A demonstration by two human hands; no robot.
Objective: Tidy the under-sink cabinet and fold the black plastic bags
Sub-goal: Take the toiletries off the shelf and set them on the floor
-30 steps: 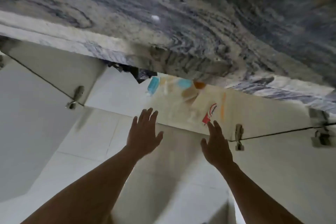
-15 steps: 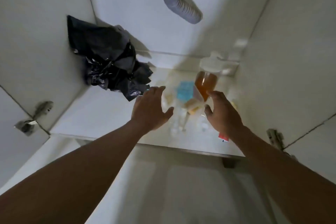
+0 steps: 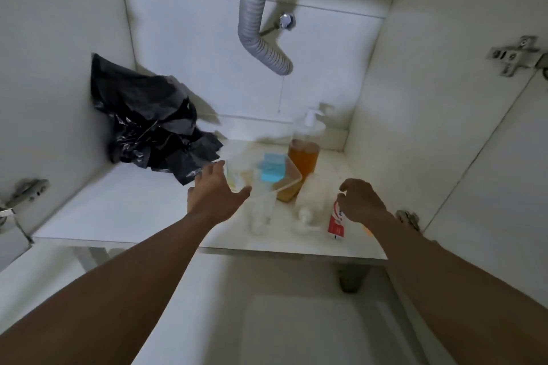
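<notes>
The open under-sink cabinet has a white floor (image 3: pixel 124 210). Crumpled black plastic bags (image 3: pixel 148 124) are heaped against its left wall. My left hand (image 3: pixel 216 195) reaches in with fingers spread, at the left edge of a clear plastic container (image 3: pixel 284 179) that holds something light blue. My right hand (image 3: pixel 360 201) hovers with loosely curled fingers over the top of a red and white tube (image 3: pixel 336 221); whether it touches the tube is unclear. A pump bottle of amber liquid (image 3: pixel 305 154) stands behind the container.
A grey corrugated drain hose (image 3: pixel 258 32) hangs from above at the back, beside a chrome valve (image 3: pixel 286 21). Blurred clear bottles (image 3: pixel 262 213) lie near the front edge. Door hinges (image 3: pixel 513 55) sit on both open doors. A white tiled floor lies below.
The view dropped from the marble countertop into the cabinet. Both hands moved forward inside; the right one shifted from the amber bottle rightward and down over the tube.
</notes>
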